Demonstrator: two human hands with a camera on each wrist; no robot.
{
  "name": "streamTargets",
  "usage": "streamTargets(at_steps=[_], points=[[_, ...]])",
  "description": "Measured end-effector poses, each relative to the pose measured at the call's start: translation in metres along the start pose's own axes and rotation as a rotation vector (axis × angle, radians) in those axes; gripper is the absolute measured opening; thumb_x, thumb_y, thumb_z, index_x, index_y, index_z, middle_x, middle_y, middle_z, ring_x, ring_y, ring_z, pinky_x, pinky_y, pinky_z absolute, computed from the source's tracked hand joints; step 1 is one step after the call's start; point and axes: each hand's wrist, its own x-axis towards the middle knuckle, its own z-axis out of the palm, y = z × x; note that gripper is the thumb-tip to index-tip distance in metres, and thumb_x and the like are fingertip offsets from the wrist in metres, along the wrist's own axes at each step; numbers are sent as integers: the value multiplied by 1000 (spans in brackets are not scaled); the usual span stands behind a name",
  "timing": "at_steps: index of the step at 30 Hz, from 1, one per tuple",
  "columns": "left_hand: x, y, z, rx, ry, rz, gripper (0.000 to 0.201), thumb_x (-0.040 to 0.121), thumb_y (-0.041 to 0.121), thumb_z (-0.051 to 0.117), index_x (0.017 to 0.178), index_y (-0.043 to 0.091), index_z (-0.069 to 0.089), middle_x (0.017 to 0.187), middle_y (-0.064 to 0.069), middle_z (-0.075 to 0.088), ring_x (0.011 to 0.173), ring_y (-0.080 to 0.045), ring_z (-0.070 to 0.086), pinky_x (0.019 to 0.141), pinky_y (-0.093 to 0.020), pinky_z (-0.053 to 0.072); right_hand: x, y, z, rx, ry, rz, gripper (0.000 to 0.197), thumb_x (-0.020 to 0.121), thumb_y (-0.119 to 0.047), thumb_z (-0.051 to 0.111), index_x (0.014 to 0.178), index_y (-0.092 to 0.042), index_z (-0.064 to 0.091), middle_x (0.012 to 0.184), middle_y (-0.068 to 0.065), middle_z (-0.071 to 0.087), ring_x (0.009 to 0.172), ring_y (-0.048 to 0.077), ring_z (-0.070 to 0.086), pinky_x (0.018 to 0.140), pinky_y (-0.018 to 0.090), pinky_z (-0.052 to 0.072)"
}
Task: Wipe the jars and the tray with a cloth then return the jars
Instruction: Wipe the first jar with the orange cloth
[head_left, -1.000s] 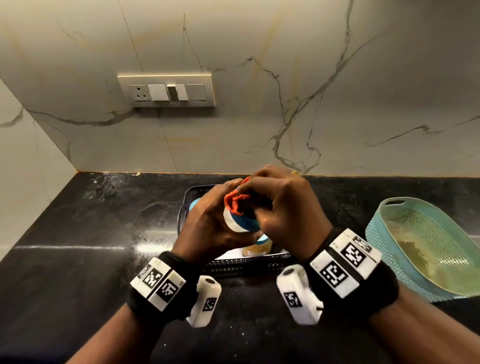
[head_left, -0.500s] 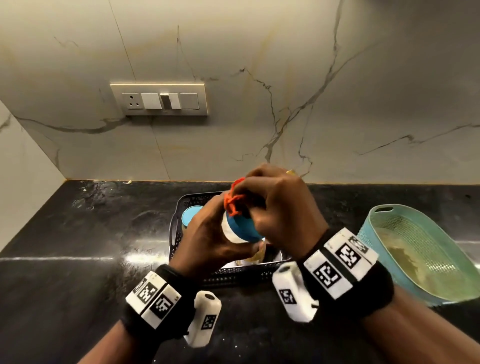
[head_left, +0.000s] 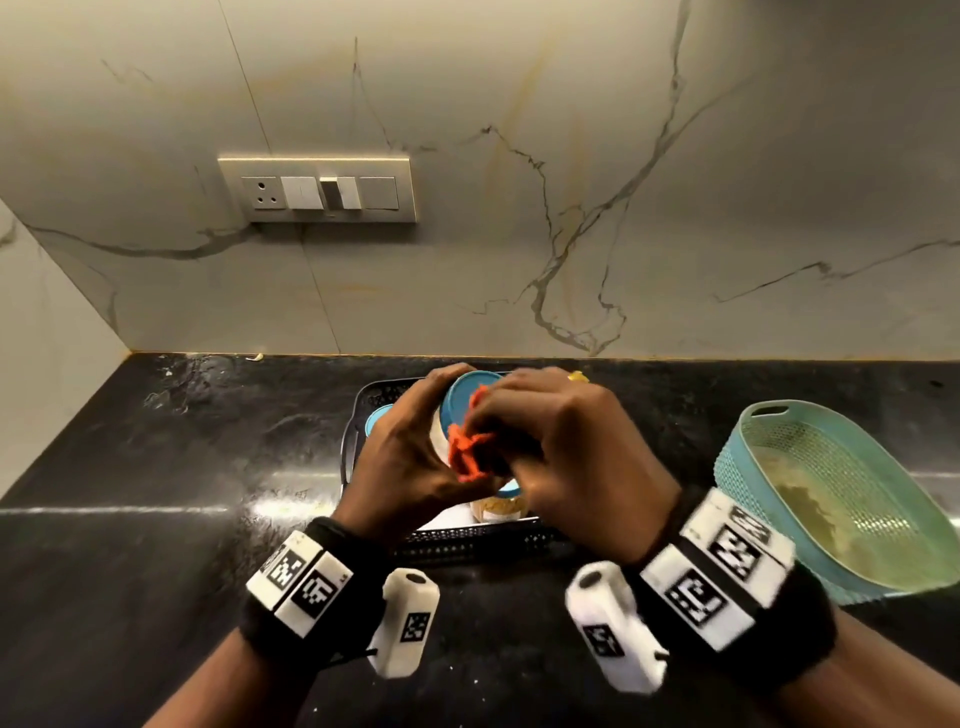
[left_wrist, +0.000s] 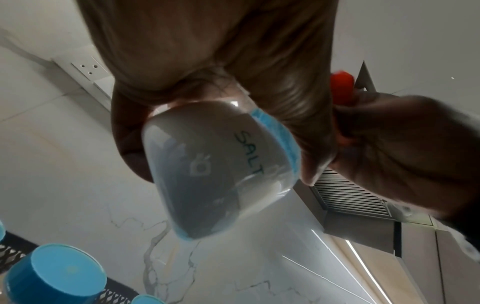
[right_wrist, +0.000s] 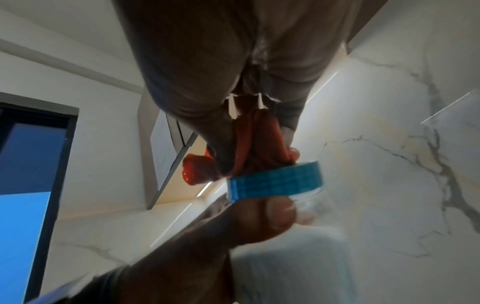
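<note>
My left hand grips a clear salt jar with a blue lid, holding it tilted above the black mesh tray. My right hand holds a bunched orange cloth and presses it against the jar's lid. In the left wrist view the jar reads "SALT". Two more blue-lidded jars stand in the tray: one at the back left, and one with yellowish contents under my hands. Another blue lid shows low in the left wrist view.
The tray sits on a black stone counter against a marble wall. A teal mesh basket lies to the right of the tray. A switch and socket plate is on the wall above.
The jar has tipped so its lid faces more toward me, and the cloth has slid from the lid's top edge down across its face. Both hands stay above the tray.
</note>
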Motion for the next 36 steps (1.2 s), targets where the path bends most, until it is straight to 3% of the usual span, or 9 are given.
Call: streamTargets(at_steps=[2,6,11,14,19,22,25,31,36], points=[[-3,-1,-1,35,8,-5,86,62,48,90,135,18,56,127,10,65,119,-7,61,100,-20,47,-10,14,-7,-46,-31,58,24,75,-5,73,92,-21,76,97,-7,70,91,15,64,81,31,51],[-6,0,9,24,-11,-30,80,63,28,98,132,20,58,122,11,67,113,-7,63,93,-13,45,10,33,-6,-90,43,139,23,74,-8,73,92,-21,76,91,-4,70,85,17,63,77,41,53],[-4,1,5,-58,-4,-32,70,63,35,89,125,20,62,113,10,70,105,-12,67,89,-29,54,21,5,8,-3,45,2,23,72,-6,72,92,-18,75,89,-3,70,84,17,64,75,36,52],[-7,-5,-5,3,14,-47,83,62,45,88,134,19,57,125,12,66,117,-9,63,100,-25,49,0,11,5,44,-31,-8,23,74,-3,73,91,-18,75,93,-4,70,88,16,65,79,36,52],[-13,-4,1,35,-27,-67,78,64,27,97,132,22,58,119,13,68,111,-12,65,93,-24,51,18,34,4,-12,22,83,27,69,-6,66,91,-19,76,91,-3,70,84,18,65,75,42,54],[-12,-3,1,-67,-13,-103,68,64,25,94,123,23,61,107,12,71,98,-8,68,84,-26,54,32,11,15,29,26,-21,22,71,-8,67,89,-16,75,87,0,69,80,21,65,71,40,53],[-10,-5,-6,-164,4,-120,71,64,33,88,128,21,59,114,13,70,107,-12,68,93,-27,53,20,4,10,96,-69,-93,17,75,-11,69,90,-16,75,89,-1,69,83,17,66,75,37,53],[-7,-10,-9,-398,20,-373,71,60,38,86,124,22,61,115,7,74,106,-13,70,89,-27,55,17,44,-11,109,11,193,26,77,-3,72,97,-19,77,87,-2,74,81,16,70,75,44,58],[-1,-7,-16,-617,55,-537,61,76,30,76,133,21,57,118,-1,74,106,-16,72,87,-41,60,7,37,-4,489,139,273,28,84,8,68,98,-16,74,90,-4,75,83,8,73,76,21,59]])
